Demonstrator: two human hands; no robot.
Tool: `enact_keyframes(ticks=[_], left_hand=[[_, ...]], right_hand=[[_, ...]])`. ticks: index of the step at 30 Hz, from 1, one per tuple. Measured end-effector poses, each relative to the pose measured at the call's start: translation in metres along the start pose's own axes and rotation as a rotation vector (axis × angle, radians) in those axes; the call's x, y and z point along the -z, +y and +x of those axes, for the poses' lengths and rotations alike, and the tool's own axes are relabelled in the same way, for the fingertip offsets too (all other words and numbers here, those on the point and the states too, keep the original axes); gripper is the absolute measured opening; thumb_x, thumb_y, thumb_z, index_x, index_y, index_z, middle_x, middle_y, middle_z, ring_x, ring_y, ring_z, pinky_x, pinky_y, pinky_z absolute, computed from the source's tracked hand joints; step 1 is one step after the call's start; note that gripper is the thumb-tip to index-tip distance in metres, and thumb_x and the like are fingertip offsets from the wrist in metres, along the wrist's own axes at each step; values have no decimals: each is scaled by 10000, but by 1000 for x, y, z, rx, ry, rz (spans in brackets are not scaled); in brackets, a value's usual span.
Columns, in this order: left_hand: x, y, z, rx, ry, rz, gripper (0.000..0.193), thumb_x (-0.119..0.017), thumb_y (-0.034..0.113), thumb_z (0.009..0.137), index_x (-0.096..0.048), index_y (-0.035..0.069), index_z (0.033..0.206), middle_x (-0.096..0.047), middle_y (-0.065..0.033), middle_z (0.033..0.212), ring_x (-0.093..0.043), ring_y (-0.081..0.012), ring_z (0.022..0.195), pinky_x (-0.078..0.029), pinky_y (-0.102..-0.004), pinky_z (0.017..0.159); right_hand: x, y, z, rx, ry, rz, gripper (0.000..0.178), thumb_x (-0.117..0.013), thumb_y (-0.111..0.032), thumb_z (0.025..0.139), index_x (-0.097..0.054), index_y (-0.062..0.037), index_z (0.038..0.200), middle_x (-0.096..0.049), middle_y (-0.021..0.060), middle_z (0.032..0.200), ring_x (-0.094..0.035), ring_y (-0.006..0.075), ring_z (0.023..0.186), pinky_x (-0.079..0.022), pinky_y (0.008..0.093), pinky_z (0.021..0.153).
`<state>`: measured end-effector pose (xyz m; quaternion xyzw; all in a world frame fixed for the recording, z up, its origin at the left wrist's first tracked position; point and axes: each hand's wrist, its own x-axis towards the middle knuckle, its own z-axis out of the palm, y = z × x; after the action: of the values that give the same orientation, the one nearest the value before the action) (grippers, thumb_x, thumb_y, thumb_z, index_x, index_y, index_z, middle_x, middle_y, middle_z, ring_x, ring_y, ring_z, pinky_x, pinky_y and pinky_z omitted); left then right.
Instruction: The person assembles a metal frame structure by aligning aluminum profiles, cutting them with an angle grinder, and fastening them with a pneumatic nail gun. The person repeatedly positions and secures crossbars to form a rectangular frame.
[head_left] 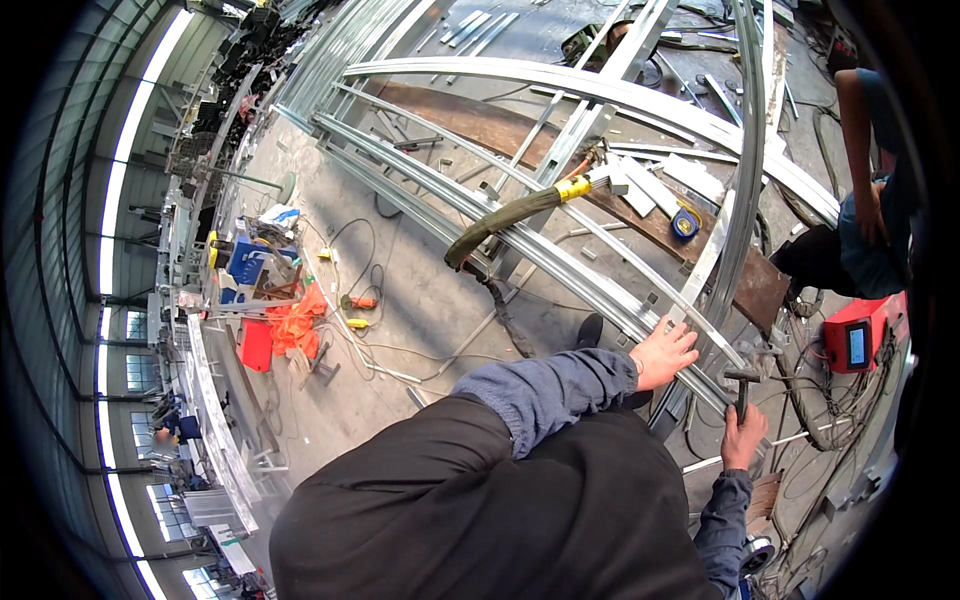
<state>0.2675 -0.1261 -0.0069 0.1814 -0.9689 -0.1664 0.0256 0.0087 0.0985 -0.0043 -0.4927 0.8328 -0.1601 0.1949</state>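
My left hand (pixel 662 356) lies with its fingers stretched out on the silvery metal rails (pixel 590 282) of a long frame, close to where a crossing upright bar (pixel 737 235) meets them. Gripped in my right hand (pixel 744 440) is a hammer (pixel 742 377), its handle upward and its head just beside the end of the rails. Whether the hammer head touches the metal, I cannot tell. Across the rails, ahead of my left hand, lies a thick olive-sleeved cable (pixel 508 222) with a yellow band. A blue and yellow tape measure (pixel 685 222) rests farther off among white metal strips.
A person (pixel 868 235) in a blue top is at the right edge, above a red machine (pixel 858 336) with a small screen. Loose cables run over the floor at right. To the left are an orange cloth (pixel 296 322), a blue toolbox (pixel 247 258) and a red box (pixel 255 346).
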Motion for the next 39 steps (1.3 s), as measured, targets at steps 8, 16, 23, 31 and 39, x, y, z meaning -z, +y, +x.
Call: enact_keyframes(ticks=[8, 16, 23, 31, 39], left_hand=[[-7, 7, -7, -36, -70, 23, 718, -796, 487, 924, -608, 78, 1483, -538, -142, 1621, -418, -481, 1550, -313, -839, 1173], [6, 0, 13, 1, -132, 26, 754, -763, 478, 959, -566, 68, 1561, -461, -171, 1682, -433, -523, 1519, -337, -806, 1170], [59, -8, -30, -221, -11, -73, 712, -813, 432, 924, -616, 32, 1479, -576, -217, 1554, -501, -401, 1508, -348, -628, 1275], [121, -159, -149, 408, 296, -34, 505, -679, 1, 852, -713, 80, 1349, -701, -163, 1360, -631, -369, 1304, -512, -478, 1117], [123, -230, -182, 334, -36, 287, 851, -887, 138, 812, -540, 138, 1589, -536, -143, 1571, -491, -364, 1483, -333, -529, 1296]], right_hand=[[-11, 13, -5, 103, 122, -20, 300, -719, -327, 1043, -626, -43, 1020, -608, 137, 954, -580, 379, 1040, -327, 551, 1211], [5, -3, 18, 24, 71, 47, 262, -718, -307, 1041, -675, -54, 988, -614, 140, 870, -597, 377, 967, -333, 537, 1212], [-6, 4, 0, 2, 50, 20, 270, -732, -312, 1020, -687, -47, 993, -656, 162, 904, -620, 394, 972, -353, 578, 1208], [6, -26, -16, -63, 452, -2, 312, -789, -343, 982, -722, -72, 1123, -721, 114, 1042, -648, 339, 1119, -347, 566, 1216], [17, -15, -121, -898, 813, 960, 267, -735, -327, 1094, -592, -103, 1075, -536, -49, 748, -478, 64, 565, -400, 269, 478]])
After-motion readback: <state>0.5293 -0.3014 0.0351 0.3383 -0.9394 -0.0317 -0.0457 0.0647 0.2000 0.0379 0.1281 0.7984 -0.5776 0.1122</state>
